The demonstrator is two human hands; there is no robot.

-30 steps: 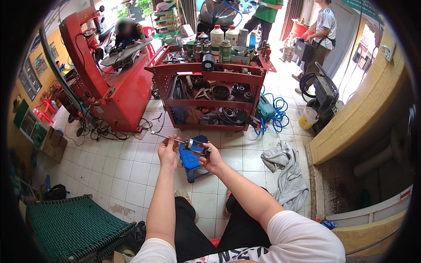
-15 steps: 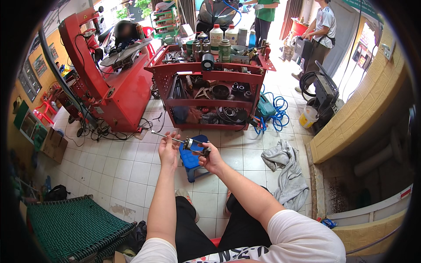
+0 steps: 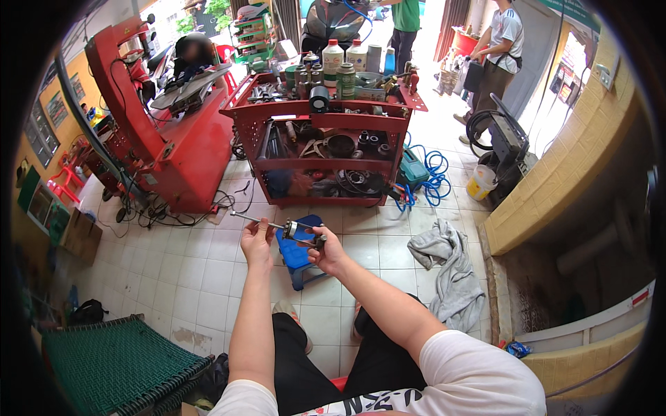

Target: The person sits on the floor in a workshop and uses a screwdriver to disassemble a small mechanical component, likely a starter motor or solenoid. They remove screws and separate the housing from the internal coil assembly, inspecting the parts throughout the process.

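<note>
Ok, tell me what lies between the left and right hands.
In the head view, the middle of a metal rod device spans from the left hand to the right hand; a blue stool stands below.

White tiled floor (image 3: 173, 277), on it a blue stool (image 3: 297, 258), crumpled grey cloth (image 3: 458, 277), red cart (image 3: 371, 121)

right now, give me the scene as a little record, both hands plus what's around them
left hand: at the thin rod of a metal tool
right hand: gripping the tool's other end
behind tool in view: blue stool
ahead: red cart, bottles on top
floor, right: crumpled grey cloth
lower left: green woven seat
</note>
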